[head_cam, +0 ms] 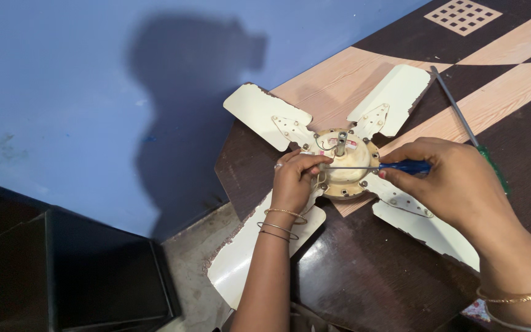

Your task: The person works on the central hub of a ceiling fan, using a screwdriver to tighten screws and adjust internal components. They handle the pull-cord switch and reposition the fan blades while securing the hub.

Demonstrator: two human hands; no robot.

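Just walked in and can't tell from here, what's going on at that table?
A person is working on a cream ceiling fan that lies flat on a patterned wooden table, with one blade hanging over the edge. The right hand holds a blue-handled screwdriver sideways, its tip pointing at the left side of the round motor hub. The left hand pinches at that same spot, by the tip. A second, green-handled screwdriver lies on the table beyond the right hand.
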